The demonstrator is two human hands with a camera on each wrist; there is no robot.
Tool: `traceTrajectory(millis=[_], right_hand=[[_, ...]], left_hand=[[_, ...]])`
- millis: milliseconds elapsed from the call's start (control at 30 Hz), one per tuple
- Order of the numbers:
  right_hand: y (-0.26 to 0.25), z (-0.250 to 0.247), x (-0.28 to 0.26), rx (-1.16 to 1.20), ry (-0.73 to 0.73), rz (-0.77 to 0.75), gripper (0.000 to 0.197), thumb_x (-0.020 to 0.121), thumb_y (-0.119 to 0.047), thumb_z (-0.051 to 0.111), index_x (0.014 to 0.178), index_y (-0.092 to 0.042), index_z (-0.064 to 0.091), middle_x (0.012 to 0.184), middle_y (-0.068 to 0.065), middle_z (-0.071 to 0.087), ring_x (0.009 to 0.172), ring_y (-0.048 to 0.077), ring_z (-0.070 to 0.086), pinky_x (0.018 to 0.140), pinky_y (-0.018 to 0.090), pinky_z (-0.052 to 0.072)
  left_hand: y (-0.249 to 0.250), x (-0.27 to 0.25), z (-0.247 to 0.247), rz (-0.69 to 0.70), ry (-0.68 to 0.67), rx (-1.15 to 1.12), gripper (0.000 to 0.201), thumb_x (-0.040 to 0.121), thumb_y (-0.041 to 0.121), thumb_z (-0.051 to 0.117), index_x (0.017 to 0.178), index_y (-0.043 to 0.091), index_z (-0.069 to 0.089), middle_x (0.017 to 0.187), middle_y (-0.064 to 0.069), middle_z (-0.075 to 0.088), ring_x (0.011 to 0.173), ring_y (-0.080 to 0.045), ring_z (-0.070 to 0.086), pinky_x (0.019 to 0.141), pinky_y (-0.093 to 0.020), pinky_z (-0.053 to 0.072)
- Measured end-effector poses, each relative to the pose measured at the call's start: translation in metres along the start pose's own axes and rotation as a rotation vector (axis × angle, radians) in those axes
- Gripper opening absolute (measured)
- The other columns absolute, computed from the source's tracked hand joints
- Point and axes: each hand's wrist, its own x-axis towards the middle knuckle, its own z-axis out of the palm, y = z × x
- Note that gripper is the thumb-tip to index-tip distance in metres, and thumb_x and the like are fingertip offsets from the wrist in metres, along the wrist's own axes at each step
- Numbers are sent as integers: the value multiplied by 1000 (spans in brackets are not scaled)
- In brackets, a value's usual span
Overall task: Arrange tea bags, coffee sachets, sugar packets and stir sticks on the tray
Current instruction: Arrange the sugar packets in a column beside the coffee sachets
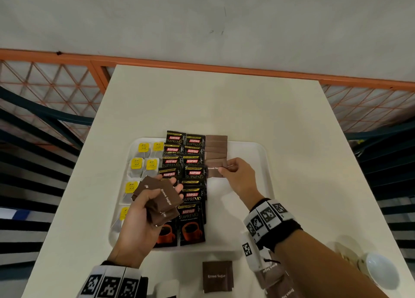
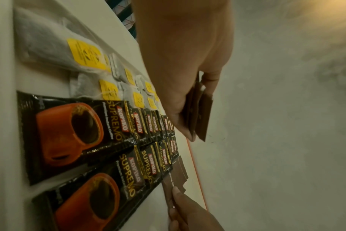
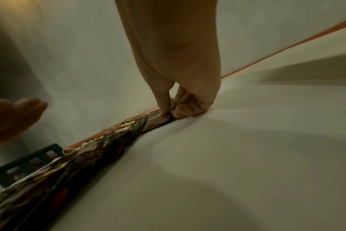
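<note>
A white tray [image 1: 249,149] holds yellow-tagged tea bags [image 1: 143,148] on its left and two columns of black Kopiko coffee sachets [image 1: 193,196] in the middle. To their right runs an overlapping column of brown sugar packets [image 1: 216,147]. My right hand [image 1: 235,174] pinches the nearest brown sugar packet [image 1: 213,168] of that column, low on the tray; the pinch also shows in the right wrist view [image 3: 164,115]. My left hand [image 1: 143,210] hovers over the tea bags and sachets, gripping a stack of brown sugar packets [image 1: 161,196], seen edge-on in the left wrist view [image 2: 199,112].
One brown sugar packet [image 1: 217,276] lies on the white table in front of the tray, and more packets [image 1: 276,275] sit under my right forearm. A white cup [image 1: 379,270] stands at the table's near right corner. Orange lattice railing [image 1: 45,84] and dark chairs border the table.
</note>
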Motion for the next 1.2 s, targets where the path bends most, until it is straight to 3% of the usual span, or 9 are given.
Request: traceTrajectory(millis=[100, 300, 367, 433, 533, 633, 867, 1000, 1200], right_hand=[[-1, 0, -3, -55, 31, -43, 24, 81, -16, 69, 93, -15, 49, 70, -6, 53, 68, 6, 51, 54, 8, 37], [-10, 0, -14, -102, 71, -100, 24, 85, -21, 64, 101, -14, 47, 83, -1, 48, 70, 7, 45, 57, 8, 36], [-19, 0, -26, -86, -35, -139, 13, 89, -26, 58, 94, -15, 52, 74, -6, 50, 67, 6, 47, 58, 8, 37], [-28, 0, -41, -73, -197, -174, 24, 93, -35, 50, 94, -13, 58, 73, -9, 53, 68, 6, 50, 63, 13, 39], [-42, 0, -65, 100, -476, -173, 31, 91, -40, 50, 94, -11, 62, 74, -7, 59, 64, 4, 55, 58, 12, 43], [-47, 1, -79, 184, -604, -191, 8, 86, -25, 63, 90, -18, 61, 79, -5, 63, 65, 5, 59, 55, 16, 47], [-41, 9, -89, 244, -340, -280, 11, 84, -16, 66, 85, -25, 62, 84, -3, 65, 74, 5, 56, 65, 23, 50], [-42, 6, -88, 273, -345, -239, 8, 88, -16, 60, 93, -21, 64, 86, -3, 66, 70, 3, 57, 53, 14, 46], [-44, 4, -93, 385, -406, -186, 27, 87, -14, 62, 113, -17, 58, 95, -6, 65, 78, 5, 62, 63, 15, 50]], left_hand=[[-1, 1, 0, -25, -2, 73, 40, 92, 8, 38, 129, 15, 51, 120, -10, 66, 101, -25, 68, 82, -35, 54], [-5, 4, 5, -7, 1, 149, 30, 87, 11, 50, 114, 20, 58, 106, -3, 72, 91, -19, 71, 60, -26, 57], [-5, 2, 8, 20, 13, 161, 49, 66, 24, 76, 112, 20, 60, 91, 1, 75, 78, -11, 71, 52, -25, 55], [-8, 3, 9, 46, 21, 192, 68, 40, 33, 89, 103, 24, 65, 83, 3, 74, 70, -8, 70, 46, -24, 52], [-10, 3, 12, 94, 41, 192, 24, 76, 8, 66, 95, 24, 63, 77, 4, 74, 66, -8, 69, 45, -21, 51], [-11, 3, 12, 126, 56, 225, 26, 85, -1, 53, 96, 21, 62, 76, 3, 74, 67, -11, 69, 48, -24, 53], [-9, 0, 9, 115, 131, 139, 15, 87, 2, 54, 98, 9, 60, 84, -11, 64, 59, -8, 65, 60, -20, 56], [-7, -4, 13, 85, 105, 171, 11, 85, 2, 57, 90, 11, 61, 72, -7, 66, 57, -9, 65, 56, -19, 55], [-15, -8, 23, 41, 116, 246, 14, 85, -2, 57, 89, 9, 65, 64, -2, 72, 54, -10, 67, 52, -20, 55]])
